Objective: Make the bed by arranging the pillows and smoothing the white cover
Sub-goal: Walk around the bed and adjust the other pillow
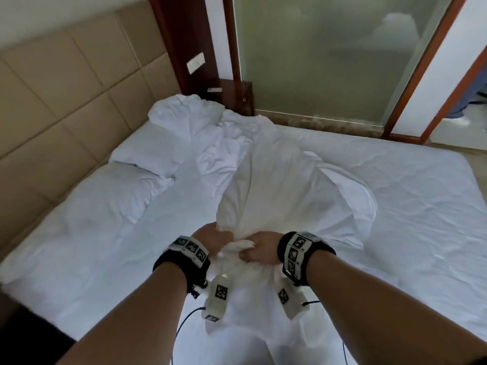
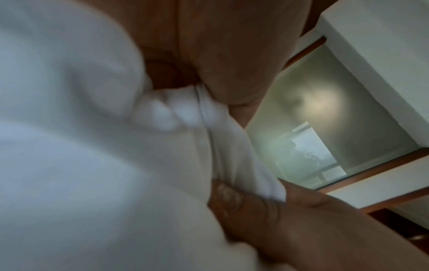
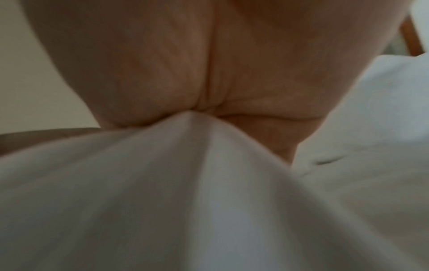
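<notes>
The white cover [image 1: 290, 180] lies bunched across the middle of the bed, its near end lifted into a ridge. My left hand [image 1: 210, 239] and right hand [image 1: 259, 250] grip that gathered end side by side above the near edge of the mattress. In the left wrist view white cloth [image 2: 185, 113] bulges out of my left hand [image 2: 220, 55], with the right hand's thumb [image 2: 232, 201] pinching it below. The right wrist view is filled by my right palm [image 3: 209, 64] closed over a fold of cover [image 3: 197, 165]. Two white pillows [image 1: 113, 196] [image 1: 163, 138] lie at the headboard side, left.
A beige padded headboard [image 1: 66, 96] runs along the left. A dark wooden nightstand [image 1: 232, 93] stands at the far corner beside a frosted glass panel [image 1: 329, 54]. The fitted sheet [image 1: 408, 206] lies flat on the right half. Cables hang from my wrists.
</notes>
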### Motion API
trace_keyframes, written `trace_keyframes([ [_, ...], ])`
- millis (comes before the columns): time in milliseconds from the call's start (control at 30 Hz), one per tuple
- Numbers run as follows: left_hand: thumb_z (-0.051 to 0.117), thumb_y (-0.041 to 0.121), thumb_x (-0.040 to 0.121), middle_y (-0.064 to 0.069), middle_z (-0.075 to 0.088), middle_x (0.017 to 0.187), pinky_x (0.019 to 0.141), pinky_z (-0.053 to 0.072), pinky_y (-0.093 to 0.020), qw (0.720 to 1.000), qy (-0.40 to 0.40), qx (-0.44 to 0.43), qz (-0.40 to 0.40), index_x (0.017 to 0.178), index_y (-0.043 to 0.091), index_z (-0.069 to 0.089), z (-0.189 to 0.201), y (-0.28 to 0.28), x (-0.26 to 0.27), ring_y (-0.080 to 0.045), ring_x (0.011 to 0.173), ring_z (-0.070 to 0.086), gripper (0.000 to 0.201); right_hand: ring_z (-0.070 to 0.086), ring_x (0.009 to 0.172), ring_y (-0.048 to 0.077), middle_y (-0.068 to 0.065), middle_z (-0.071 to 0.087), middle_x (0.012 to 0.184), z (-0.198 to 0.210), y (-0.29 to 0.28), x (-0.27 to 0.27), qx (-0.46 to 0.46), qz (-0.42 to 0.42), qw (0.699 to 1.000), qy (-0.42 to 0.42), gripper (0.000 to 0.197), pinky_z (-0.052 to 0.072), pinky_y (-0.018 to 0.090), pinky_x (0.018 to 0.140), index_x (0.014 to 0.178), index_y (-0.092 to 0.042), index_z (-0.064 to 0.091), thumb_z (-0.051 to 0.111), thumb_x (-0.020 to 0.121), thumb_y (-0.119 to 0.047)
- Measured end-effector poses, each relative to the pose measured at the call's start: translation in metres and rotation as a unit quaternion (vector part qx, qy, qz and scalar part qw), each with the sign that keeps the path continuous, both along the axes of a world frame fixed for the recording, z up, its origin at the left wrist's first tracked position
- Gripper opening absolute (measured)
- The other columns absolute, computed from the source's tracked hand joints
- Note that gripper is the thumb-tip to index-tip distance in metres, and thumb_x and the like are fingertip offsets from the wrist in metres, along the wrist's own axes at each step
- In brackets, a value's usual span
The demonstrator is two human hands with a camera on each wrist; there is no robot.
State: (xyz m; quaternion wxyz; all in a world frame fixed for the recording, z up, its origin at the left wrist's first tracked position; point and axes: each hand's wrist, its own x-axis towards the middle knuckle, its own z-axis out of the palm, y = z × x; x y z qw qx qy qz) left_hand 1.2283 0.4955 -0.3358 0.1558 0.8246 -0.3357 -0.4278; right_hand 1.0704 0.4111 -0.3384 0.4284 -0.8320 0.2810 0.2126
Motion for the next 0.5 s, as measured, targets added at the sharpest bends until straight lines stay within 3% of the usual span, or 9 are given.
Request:
trace_keyframes([
  [67,0.056,0.05,0.061,-0.006,0.069,0.096,0.075,0.049,-0.034,1.0,-0.024,0.007,0.007,0.082,0.026,0.065,0.016,0.035,0.005,-0.027,0.093,0.065,0.033,0.059,0.113,0.02,-0.001,0.065,0.125,0.009,0.024,0.011,-0.007,0.029,1.0,-0.004,0.038,0.046,0.035,0.103,0.124,-0.028,0.065,0.059,0.089,-0.043],
  [167,0.057,0.051,0.062,-0.009,0.071,0.103,0.086,0.055,-0.039,0.999,-0.043,0.012,0.026,0.093,0.023,0.068,0.035,0.085,0.006,-0.029,0.096,0.068,0.044,0.063,0.107,0.02,-0.004,0.068,0.117,0.02,0.06,0.022,-0.01,0.059,0.998,-0.02,0.038,0.049,0.039,0.1,0.117,-0.033,0.068,0.062,0.081,-0.048],
  [300,0.058,0.05,0.061,-0.009,0.071,0.109,0.092,0.055,-0.042,0.996,-0.052,0.002,0.068,0.101,0.024,0.069,0.051,0.15,0.006,-0.028,0.1,0.067,0.048,0.066,0.098,0.014,-0.007,0.069,0.114,0.034,0.105,0.03,0.027,0.081,0.996,-0.023,0.043,0.054,0.03,0.091,0.119,-0.037,0.067,0.069,0.079,-0.052],
  [367,0.057,0.049,0.061,-0.008,0.071,0.109,0.092,0.054,-0.041,0.994,-0.062,-0.002,0.085,0.101,0.024,0.068,0.058,0.179,0.011,-0.028,0.099,0.067,0.049,0.069,0.093,0.011,-0.007,0.072,0.11,0.037,0.126,0.038,0.068,0.073,0.995,-0.028,0.047,0.056,0.03,0.089,0.118,-0.035,0.069,0.073,0.075,-0.053],
  [433,0.057,0.047,0.063,-0.008,0.072,0.106,0.092,0.054,-0.041,0.992,-0.072,-0.011,0.105,0.1,0.022,0.069,0.063,0.203,0.019,-0.027,0.098,0.067,0.046,0.07,0.094,0.012,-0.008,0.073,0.107,0.038,0.146,0.048,0.08,0.066,0.994,-0.035,0.054,0.055,0.033,0.093,0.116,-0.032,0.071,0.075,0.069,-0.056],
  [500,0.061,0.041,0.073,-0.007,0.072,0.103,0.09,0.054,-0.04,0.989,-0.077,-0.024,0.121,0.097,0.021,0.07,0.067,0.224,0.03,-0.027,0.096,0.067,0.033,0.072,0.095,0.014,-0.006,0.075,0.104,0.037,0.167,0.061,0.084,0.053,0.994,-0.043,0.061,0.055,0.038,0.094,0.113,-0.028,0.072,0.076,0.06,-0.058],
])
